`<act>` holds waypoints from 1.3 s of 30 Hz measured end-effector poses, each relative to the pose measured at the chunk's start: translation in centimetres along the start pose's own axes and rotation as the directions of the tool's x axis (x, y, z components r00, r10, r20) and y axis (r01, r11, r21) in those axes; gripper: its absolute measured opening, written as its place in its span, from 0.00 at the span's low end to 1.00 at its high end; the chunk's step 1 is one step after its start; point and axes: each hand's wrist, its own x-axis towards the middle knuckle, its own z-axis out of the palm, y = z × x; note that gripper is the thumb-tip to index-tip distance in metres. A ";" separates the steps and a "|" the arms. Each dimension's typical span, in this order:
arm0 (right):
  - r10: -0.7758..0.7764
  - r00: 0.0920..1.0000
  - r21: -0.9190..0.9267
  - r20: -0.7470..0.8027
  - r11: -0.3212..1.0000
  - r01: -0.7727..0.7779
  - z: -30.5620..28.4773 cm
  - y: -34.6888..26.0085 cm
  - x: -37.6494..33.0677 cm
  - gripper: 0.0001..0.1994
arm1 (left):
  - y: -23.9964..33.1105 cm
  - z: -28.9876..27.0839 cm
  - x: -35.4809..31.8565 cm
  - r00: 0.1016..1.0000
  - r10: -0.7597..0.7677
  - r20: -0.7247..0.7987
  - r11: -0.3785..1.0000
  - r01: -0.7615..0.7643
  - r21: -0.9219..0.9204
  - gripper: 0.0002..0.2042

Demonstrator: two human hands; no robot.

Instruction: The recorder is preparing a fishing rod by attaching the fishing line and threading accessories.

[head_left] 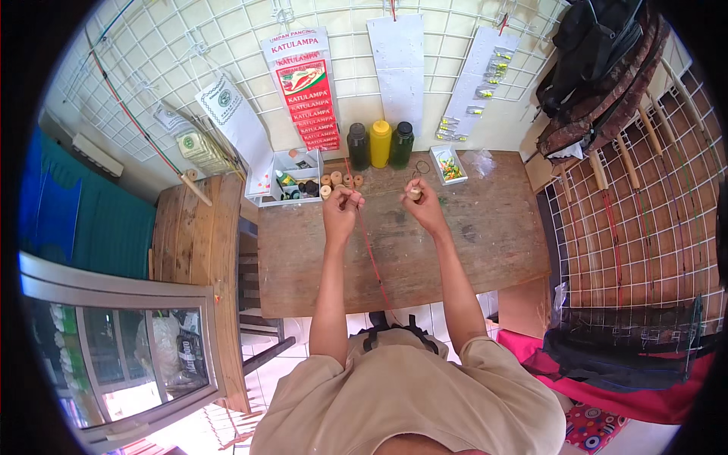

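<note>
My left hand (341,212) is closed in a pinch above the wooden table, beside a thin red rod (369,244) that runs from the back of the table down toward my body. Its fingertips meet at the rod, so it appears to hold it. Level with it to the right, my right hand (426,211) closes its fingers round a small pale wooden spool (414,194). A thin dark loop of line (422,167) shows just beyond those fingers. Several similar wooden spools (337,179) stand beyond my left hand. Any line between the hands is too fine to make out.
Behind my hands stand two dark bottles (358,146) and a yellow bottle (380,144). A white organizer tray (287,199) sits at the left and a small white box of colourful pieces (449,165) at the right. Bags (599,83) hang at the upper right.
</note>
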 end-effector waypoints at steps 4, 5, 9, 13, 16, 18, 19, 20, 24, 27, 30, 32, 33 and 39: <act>-0.118 0.976 -0.010 -0.182 0.993 0.118 0.5 1.4 0.7 0.08 | -0.6 -0.2 1.0 0.999 0.018 0.029 0.999 -0.016 -0.041 0.03; -0.114 0.970 0.000 -0.217 0.993 0.116 0.3 1.8 0.9 0.08 | -0.6 -0.2 1.2 0.999 0.019 0.033 0.998 -0.017 -0.057 0.03; -0.173 0.932 0.000 -0.320 0.983 0.182 0.1 2.4 1.1 0.08 | -1.2 -0.4 1.6 0.999 -0.032 0.035 0.999 0.033 -0.032 0.03; 0.052 0.969 0.073 -0.241 0.997 -0.036 -0.3 2.3 0.9 0.08 | -2.1 0.0 1.7 0.998 0.036 -0.044 0.999 -0.035 0.031 0.03; -0.067 0.978 -0.091 -0.198 0.995 0.049 0.0 2.2 0.5 0.08 | -2.4 0.3 1.8 0.995 0.052 -0.088 0.996 -0.045 0.079 0.03; -0.163 0.969 -0.229 -0.188 0.966 0.118 0.5 1.7 0.1 0.08 | -2.5 0.0 1.7 0.993 0.047 -0.111 0.996 -0.039 0.074 0.03; -0.132 0.969 -0.202 -0.207 0.975 0.090 0.2 1.7 -0.1 0.09 | -2.4 0.1 1.7 0.992 0.035 -0.125 0.998 -0.030 0.048 0.03; -0.101 0.969 -0.174 -0.226 0.983 0.062 0.0 1.7 -0.3 0.10 | -2.4 0.1 1.7 0.990 0.024 -0.140 1.000 -0.021 0.021 0.03; 0.077 0.982 0.077 -0.175 0.995 -0.065 -1.8 2.8 -1.5 0.10 | -2.3 0.1 1.4 0.990 0.015 -0.138 0.999 -0.011 0.034 0.04; 0.084 0.973 0.119 -0.215 0.991 -0.059 -2.0 3.0 -2.0 0.10 | -1.7 0.1 1.0 0.992 0.012 -0.127 0.998 -0.005 0.056 0.04; 0.140 0.956 0.174 -0.259 0.980 -0.096 -3.4 4.9 -1.9 0.12 | -0.7 1.1 0.6 0.992 0.052 -0.113 0.998 -0.048 0.042 0.03; 0.207 0.973 0.391 -0.105 0.908 -0.151 -4.2 5.0 -1.5 0.11 | 0.5 1.6 0.4 0.990 0.073 -0.118 0.995 -0.064 0.076 0.03; 0.211 0.973 0.391 -0.099 0.907 -0.157 -4.4 5.1 -1.6 0.11 | 0.9 2.0 0.1 0.990 0.071 -0.124 0.995 -0.061 0.078 0.03; 0.129 0.960 0.137 -0.248 0.986 -0.098 -4.8 5.4 -1.0 0.06 | 2.0 3.6 -1.2 0.991 0.083 -0.108 0.995 -0.076 0.068 0.03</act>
